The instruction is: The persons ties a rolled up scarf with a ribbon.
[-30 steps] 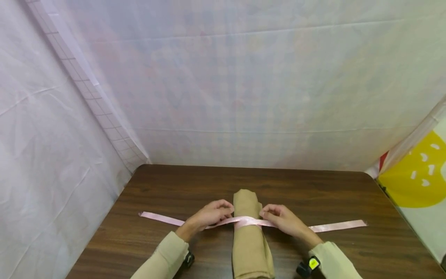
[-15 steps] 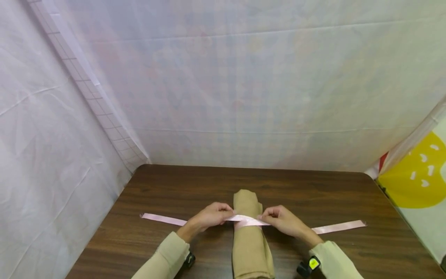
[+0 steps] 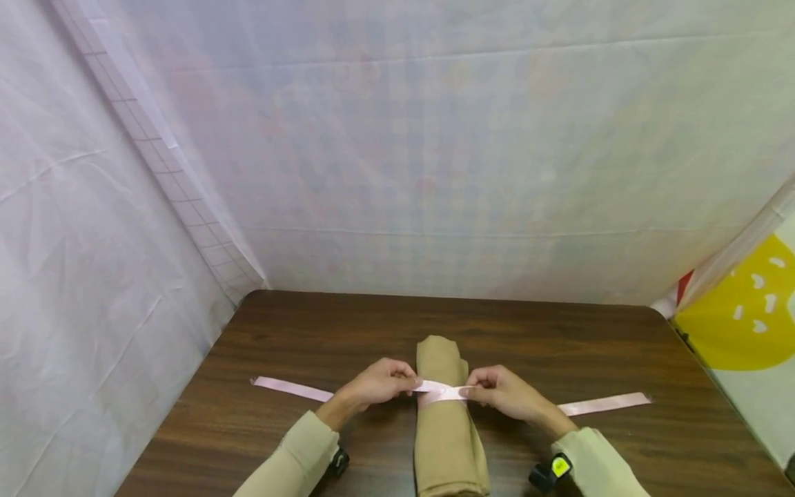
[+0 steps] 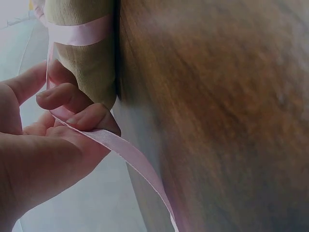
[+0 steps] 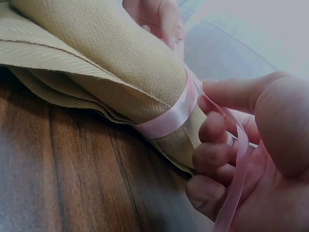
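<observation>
A rolled tan cloth point(image 3: 447, 442) lies lengthwise on the table, its layered edge visible in the right wrist view. Around its middle runs a pink satin ribbon point(image 5: 169, 118), crossed on top of the roll. My left hand point(image 3: 380, 382) pinches one ribbon end beside the roll's left side; in the left wrist view the ribbon point(image 4: 128, 151) passes between its fingers and trails down. At the roll's right side my right hand point(image 3: 512, 395) pinches the other end between thumb and forefinger, with the tail lying across the palm. Both tails stretch outward on the table.
The dark wood-grain table point(image 3: 310, 317) has rounded far corners. Behind it hangs a pale sheet point(image 3: 435, 172), with another white sheet point(image 3: 93, 276) on the left. A yellow patterned panel point(image 3: 739, 324) stands at the right.
Both hands have closed on the ribbon beside the roll. The left stretch, slack and low before, is now raised and taut, and the crossing lies flatter on the cloth.
</observation>
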A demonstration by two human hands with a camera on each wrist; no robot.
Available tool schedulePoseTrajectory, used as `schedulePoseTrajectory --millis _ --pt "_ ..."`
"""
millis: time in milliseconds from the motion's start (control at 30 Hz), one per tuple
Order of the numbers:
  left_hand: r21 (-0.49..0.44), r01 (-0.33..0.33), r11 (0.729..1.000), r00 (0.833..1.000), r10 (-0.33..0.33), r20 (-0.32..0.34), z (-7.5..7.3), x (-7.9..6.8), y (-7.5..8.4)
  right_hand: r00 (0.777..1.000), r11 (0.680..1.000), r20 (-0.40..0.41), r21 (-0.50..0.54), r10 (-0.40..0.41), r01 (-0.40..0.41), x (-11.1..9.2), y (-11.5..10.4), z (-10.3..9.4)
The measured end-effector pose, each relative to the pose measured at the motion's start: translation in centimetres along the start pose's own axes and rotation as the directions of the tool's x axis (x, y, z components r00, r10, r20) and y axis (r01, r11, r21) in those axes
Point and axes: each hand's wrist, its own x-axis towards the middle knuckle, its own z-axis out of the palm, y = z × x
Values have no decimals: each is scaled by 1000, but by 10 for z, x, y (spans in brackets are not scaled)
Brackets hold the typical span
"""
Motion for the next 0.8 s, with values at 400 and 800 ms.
schedulePoseTrajectory --millis 400,800 --pt "51 2 999 1000 -1 -11 1 -3 -1 995 992 84 115 -56 46 -3 9 -1" --pt "119 7 993 1000 -8 9 0 -3 -2 997 999 73 49 -27 23 -6 14 -3"
